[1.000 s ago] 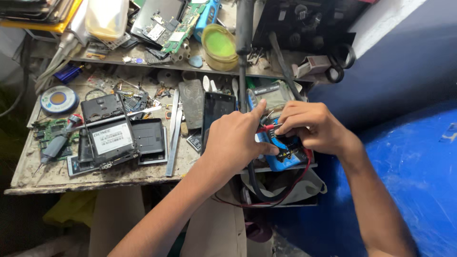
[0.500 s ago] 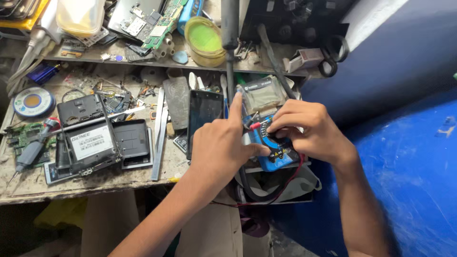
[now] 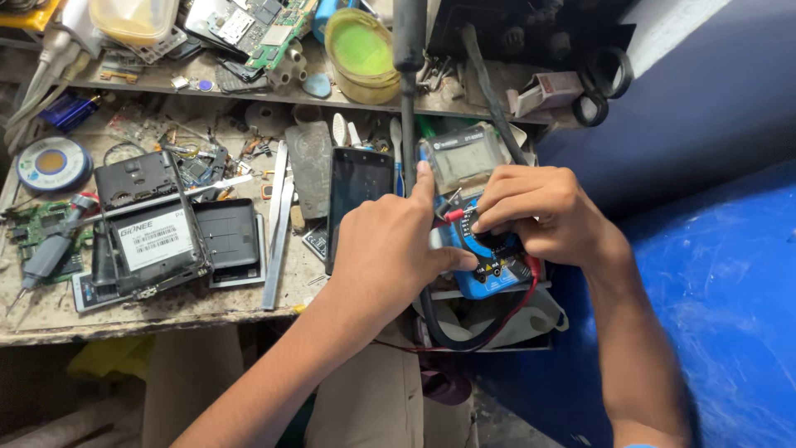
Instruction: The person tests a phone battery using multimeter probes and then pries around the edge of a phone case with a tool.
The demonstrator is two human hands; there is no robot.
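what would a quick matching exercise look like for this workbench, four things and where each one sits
Things:
1. blue multimeter
2. dark phone
3. solder spool
4. green-filled tub

Places:
A. far left of the bench
B. on the upper shelf
C. under both hands, the left hand and the right hand
D. flat on the bench, just left of the left hand

Pairs: 1-C, 2-D, 3-A, 4-B
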